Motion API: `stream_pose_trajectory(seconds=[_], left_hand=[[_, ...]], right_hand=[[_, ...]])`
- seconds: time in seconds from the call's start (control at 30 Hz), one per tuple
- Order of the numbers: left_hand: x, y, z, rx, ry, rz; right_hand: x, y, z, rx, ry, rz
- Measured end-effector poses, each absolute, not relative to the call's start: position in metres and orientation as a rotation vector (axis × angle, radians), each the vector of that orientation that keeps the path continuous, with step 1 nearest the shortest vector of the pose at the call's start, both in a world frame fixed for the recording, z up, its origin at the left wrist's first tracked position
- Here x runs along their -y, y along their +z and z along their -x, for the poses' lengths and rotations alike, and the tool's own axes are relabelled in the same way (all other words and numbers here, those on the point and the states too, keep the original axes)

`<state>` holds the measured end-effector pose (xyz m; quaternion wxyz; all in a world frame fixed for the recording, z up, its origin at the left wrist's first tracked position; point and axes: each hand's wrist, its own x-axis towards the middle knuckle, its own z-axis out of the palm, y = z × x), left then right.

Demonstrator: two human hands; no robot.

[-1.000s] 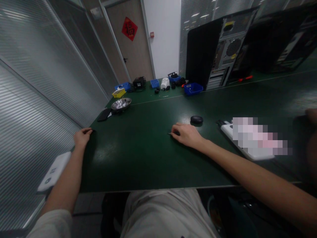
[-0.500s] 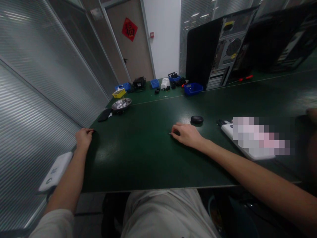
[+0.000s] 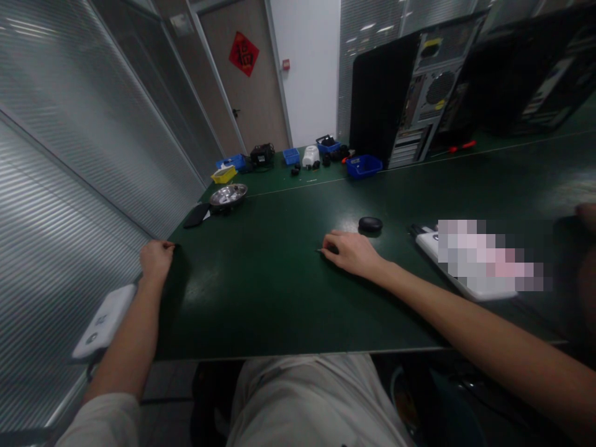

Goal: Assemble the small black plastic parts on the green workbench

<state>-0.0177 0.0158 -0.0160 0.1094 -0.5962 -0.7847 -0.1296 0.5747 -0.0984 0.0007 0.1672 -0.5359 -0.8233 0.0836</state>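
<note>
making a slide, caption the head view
Green table: left hand at left edge, right hand pinching thin object beside black oval item.

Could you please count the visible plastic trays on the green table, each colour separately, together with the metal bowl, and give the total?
Blue plastic trays: 4
Yellow plastic tray: 1
Metal bowl: 1
Total: 6

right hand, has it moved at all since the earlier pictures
No, not visibly: the right hand keeps the same place on the green table, judged against the black oval object just beyond it.
</note>
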Motion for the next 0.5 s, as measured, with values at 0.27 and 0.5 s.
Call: stream_pose_trajectory(seconds=[0.27,0.5], left_hand=[[-0.017,-0.019,0.01,2.263,-0.244,1.725],[-0.017,-0.02,0.004,2.264,-0.213,1.69]], right_hand=[[0.096,-0.003,-0.574,2.338,0.202,1.55],[0.098,0.0,-0.575,2.35,0.217,1.543]])
